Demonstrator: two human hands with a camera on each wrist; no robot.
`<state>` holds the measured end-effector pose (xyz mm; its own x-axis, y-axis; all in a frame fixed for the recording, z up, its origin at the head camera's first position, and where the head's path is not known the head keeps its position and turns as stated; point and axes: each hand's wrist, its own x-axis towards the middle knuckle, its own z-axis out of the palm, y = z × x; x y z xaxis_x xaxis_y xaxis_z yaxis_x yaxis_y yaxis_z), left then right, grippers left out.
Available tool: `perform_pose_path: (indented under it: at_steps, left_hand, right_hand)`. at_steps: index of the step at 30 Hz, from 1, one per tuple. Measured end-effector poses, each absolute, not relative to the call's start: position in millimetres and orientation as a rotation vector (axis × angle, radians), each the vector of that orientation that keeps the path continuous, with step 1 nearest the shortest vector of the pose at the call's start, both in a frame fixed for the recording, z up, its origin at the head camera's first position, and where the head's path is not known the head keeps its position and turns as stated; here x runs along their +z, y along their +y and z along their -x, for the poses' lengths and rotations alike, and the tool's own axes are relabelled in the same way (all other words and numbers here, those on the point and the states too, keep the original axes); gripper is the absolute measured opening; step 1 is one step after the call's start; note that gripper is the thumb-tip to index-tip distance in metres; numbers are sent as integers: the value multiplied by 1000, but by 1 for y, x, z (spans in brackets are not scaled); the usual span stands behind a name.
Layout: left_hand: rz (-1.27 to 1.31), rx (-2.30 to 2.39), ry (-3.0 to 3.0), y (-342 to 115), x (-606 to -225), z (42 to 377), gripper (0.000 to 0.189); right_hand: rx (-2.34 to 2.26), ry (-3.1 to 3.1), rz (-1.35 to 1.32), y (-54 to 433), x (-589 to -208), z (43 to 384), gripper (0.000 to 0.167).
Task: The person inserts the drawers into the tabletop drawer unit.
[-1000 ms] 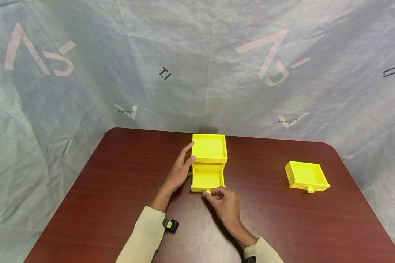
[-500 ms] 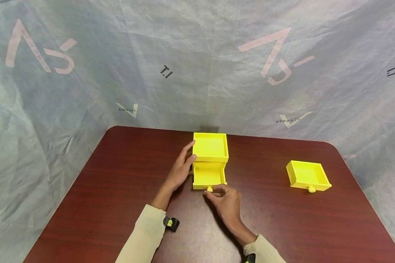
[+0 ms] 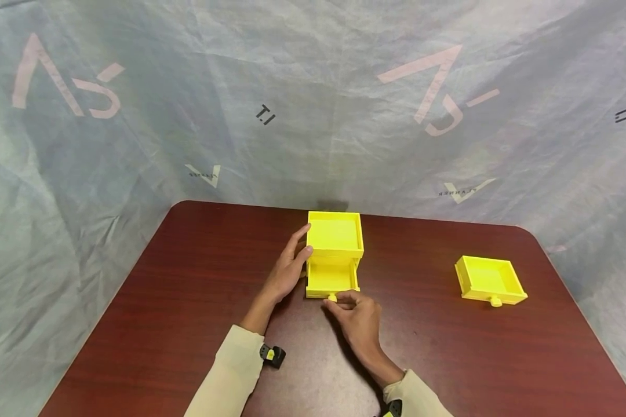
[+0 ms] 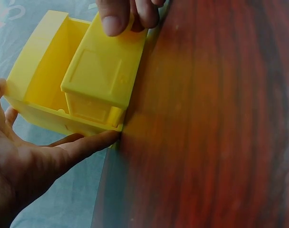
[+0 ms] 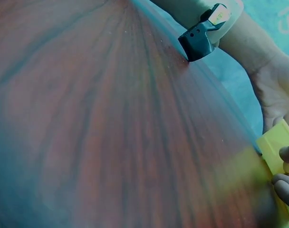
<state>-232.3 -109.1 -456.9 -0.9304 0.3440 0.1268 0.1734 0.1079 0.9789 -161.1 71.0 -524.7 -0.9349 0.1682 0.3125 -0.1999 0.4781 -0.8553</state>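
A small yellow cabinet (image 3: pixel 335 233) with a shallow tray-like top stands at the table's back middle. Its lower drawer (image 3: pixel 332 277) sticks out toward me, and above it the left wrist view shows a hollow slot. My right hand (image 3: pixel 360 324) pinches the round knob (image 3: pixel 332 297) on the drawer's front between thumb and fingers. My left hand (image 3: pixel 286 272) rests along the cabinet's left side, its fingers extended and the thumb at the front corner. In the left wrist view, the drawer front (image 4: pixel 99 61) sits below the right fingertips, and a left finger (image 4: pixel 87 145) reaches along the cabinet wall.
A second yellow drawer (image 3: pixel 489 278) with a knob sits by itself on the right of the dark red wooden table (image 3: pixel 188 278). Grey printed cloth (image 3: pixel 313 104) hangs right behind the table's back edge. Each wrist wears a black camera band (image 3: pixel 273 354).
The right hand has pushed the lower drawer slightly farther into the cabinet, so less of it sticks out. The left hand keeps its place on the cabinet's side.
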Motion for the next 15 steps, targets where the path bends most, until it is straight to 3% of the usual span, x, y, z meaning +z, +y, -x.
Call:
perform_pose_path:
  at_steps: [9,15]
  left_hand:
    - [-490,1961,2190,-110,-457,232,56]
    - [-475,1966,2196,-108,-481,244,55]
  right_hand:
    - [1434,-2375,-5,70,-521,164,18]
    - [1441,-2380,14,70,-521,166,19]
